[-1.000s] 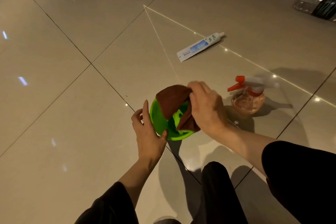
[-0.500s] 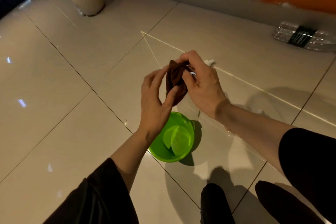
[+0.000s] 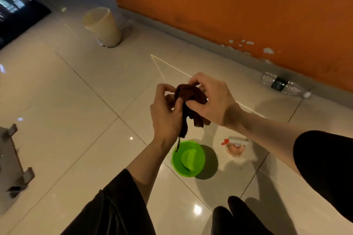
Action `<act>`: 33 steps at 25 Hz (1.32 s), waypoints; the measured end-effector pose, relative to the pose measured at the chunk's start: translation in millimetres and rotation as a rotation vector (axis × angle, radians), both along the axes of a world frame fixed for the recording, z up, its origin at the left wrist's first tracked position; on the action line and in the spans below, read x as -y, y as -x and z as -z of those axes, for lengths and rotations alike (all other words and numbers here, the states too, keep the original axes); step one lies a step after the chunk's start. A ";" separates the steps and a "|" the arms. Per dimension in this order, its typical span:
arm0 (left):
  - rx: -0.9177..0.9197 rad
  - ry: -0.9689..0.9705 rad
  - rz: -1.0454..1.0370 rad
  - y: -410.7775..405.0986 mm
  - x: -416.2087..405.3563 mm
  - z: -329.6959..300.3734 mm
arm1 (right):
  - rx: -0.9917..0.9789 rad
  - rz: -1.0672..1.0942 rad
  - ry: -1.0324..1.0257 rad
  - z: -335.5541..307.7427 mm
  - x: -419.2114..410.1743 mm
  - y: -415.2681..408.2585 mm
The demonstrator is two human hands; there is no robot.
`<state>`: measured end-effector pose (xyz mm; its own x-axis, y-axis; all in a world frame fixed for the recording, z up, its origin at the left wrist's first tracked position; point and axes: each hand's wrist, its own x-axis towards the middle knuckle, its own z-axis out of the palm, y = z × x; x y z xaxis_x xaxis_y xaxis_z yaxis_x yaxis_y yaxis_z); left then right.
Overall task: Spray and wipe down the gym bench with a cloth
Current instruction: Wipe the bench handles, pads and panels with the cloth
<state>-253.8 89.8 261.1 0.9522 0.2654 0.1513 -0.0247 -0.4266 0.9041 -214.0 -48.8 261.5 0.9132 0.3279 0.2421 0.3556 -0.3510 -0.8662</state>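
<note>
A dark brown cloth (image 3: 188, 101) hangs bunched in the air between my two hands, well above the floor. My left hand (image 3: 165, 114) pinches its left side with thumb and fingers. My right hand (image 3: 212, 99) grips its top and right side. Below the cloth a bright green bowl (image 3: 188, 158) sits on the tiled floor. A small clear spray bottle (image 3: 235, 148) with a red trigger stands on the floor to the right of the bowl. No bench is in view.
A cream bucket (image 3: 104, 26) stands near the orange wall (image 3: 229, 9) at the back. A crushed clear plastic bottle (image 3: 282, 86) lies by the wall on the right. A grey metal frame (image 3: 11, 160) juts in at the left edge. My dark shoes (image 3: 238, 217) show at the bottom.
The cloth came up out of the green bowl and both hands now hold it higher. My left hand left the bowl's rim. The view tilted up, showing the wall and bucket.
</note>
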 end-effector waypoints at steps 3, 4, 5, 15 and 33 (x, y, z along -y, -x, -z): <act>0.017 -0.004 -0.023 10.8 -26.5 -103.5 | 0.012 -0.045 0.020 -102.3 -27.6 2.8; 0.042 -0.014 -0.040 16.4 -38.6 -143.2 | 0.035 -0.067 0.025 -141.5 -41.0 3.4; 0.069 -0.025 -0.066 24.3 -51.2 -184.1 | 0.072 -0.097 0.033 -182.4 -55.4 5.3; 0.242 -0.103 -0.633 243.3 -139.8 -494.7 | 0.405 -0.728 -0.046 -496.8 -197.2 144.5; 0.274 -0.005 -1.716 806.9 -203.8 -532.0 | -0.285 -2.000 0.131 -575.2 -401.5 700.8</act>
